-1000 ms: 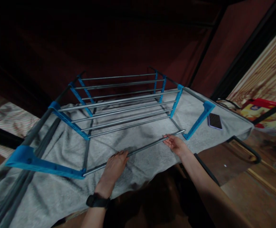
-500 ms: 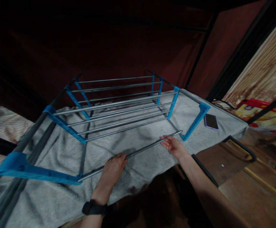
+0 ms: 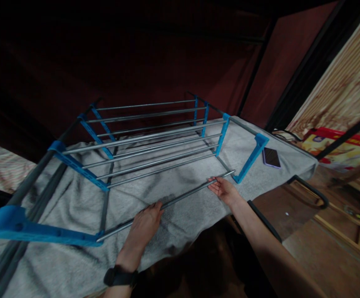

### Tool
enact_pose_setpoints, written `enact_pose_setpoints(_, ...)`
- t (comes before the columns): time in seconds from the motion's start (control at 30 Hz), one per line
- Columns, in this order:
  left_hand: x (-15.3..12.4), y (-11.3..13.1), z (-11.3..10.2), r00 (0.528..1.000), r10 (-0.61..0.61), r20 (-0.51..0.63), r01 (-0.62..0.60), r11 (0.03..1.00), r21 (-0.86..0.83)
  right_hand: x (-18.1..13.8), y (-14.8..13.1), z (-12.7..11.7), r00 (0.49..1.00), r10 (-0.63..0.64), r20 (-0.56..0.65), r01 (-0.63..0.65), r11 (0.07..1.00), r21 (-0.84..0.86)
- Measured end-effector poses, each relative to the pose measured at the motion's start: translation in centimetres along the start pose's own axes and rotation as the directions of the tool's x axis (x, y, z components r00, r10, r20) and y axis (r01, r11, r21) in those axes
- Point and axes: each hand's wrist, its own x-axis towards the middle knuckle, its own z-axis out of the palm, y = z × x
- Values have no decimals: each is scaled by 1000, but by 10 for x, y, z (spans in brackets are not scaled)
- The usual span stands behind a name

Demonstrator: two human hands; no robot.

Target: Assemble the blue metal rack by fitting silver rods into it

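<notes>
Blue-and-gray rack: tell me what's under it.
Under the rack lies a rumpled gray cloth, visible through the gaps. The left hand, on the front rod, covers part of the cloth. Whatever supports the cloth is hidden beneath it.

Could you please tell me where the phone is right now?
In the head view, the phone lies on the grey cloth toward the right, just right of the right front blue bracket.

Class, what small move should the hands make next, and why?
Probably, the right hand should ease the rod toward the front right blue bracket: its right end appears unseated near the bracket's foot, while the left hand holds the rod too.
</notes>
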Motion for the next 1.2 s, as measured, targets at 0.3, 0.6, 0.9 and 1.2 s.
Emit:
enact_pose_setpoints(0.3,2,-3,4,1000,15,-20,-16,1000,-24,1,-1,-2,1000,-12,-3,12,1000,2)
enact_pose_setpoints(0.6,0,0,2,999,12,-45,-14,999,-36,2,-1,-3,1000,-12,-8,12,1000,0)
enact_pose_setpoints(0.9,2,1,2,998,18,-54,-22,997,-69,0,1,-1,1000,-8,4,8,1000,-19)
enact_pose_setpoints(1.2,1,1,1,998,30,-56,-34,997,-76,0,2,-1,1000,-11,-7,11,1000,-19)
